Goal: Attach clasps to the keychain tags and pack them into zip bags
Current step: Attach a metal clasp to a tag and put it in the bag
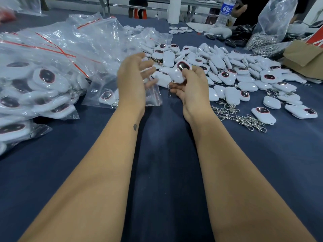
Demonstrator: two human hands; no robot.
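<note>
My right hand (190, 84) grips a white keychain tag (180, 72) with a dark oval face, and a metal clasp (169, 90) hangs from its lower end. My left hand (134, 75) hovers just left of it with loosely spread fingers, right over a small clear zip bag (153, 95); whether it pinches the bag is unclear. A heap of loose white tags (227, 70) covers the cloth to the right. Loose silver clasps (244, 119) lie in front of that heap. Filled zip bags (43, 84) are piled at the left.
A dark blue cloth (166, 154) covers the table. At the back right stand a water bottle (225, 11), a large plastic bag of metal clasps (269, 32), black tags (236, 41) and a brown cardboard box (304, 56).
</note>
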